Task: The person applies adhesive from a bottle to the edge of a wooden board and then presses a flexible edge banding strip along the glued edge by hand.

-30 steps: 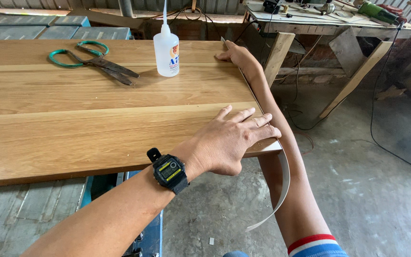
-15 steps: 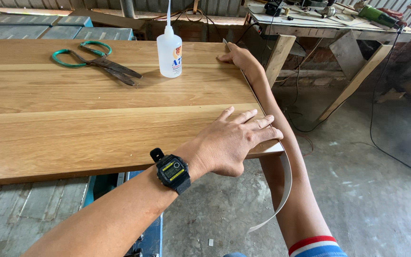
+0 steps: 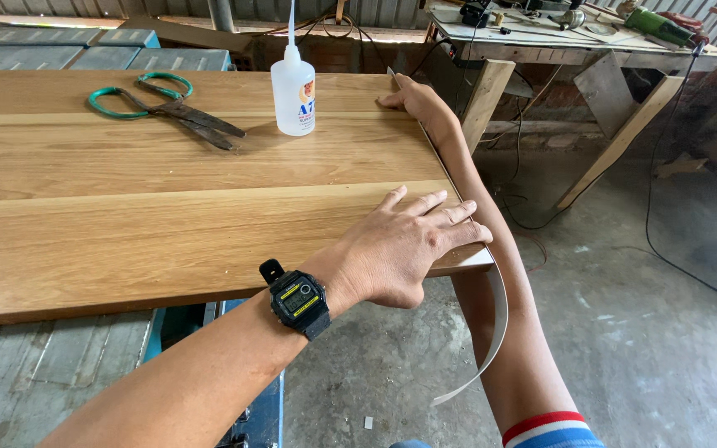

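Two hands are pressed on a thin edge strip (image 3: 491, 332) run along the wooden panel (image 3: 168, 207) end, away from the camera: left hand (image 3: 408, 245) flat with spread fingers, right hand (image 3: 408, 99) fingers curled over the far corner; its loose end droops nearby; a white glue bottle (image 3: 293, 87) stands upright

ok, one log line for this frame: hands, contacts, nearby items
left hand flat on board corner | right hand presses edge strip at far corner | glue bottle, scissors on board
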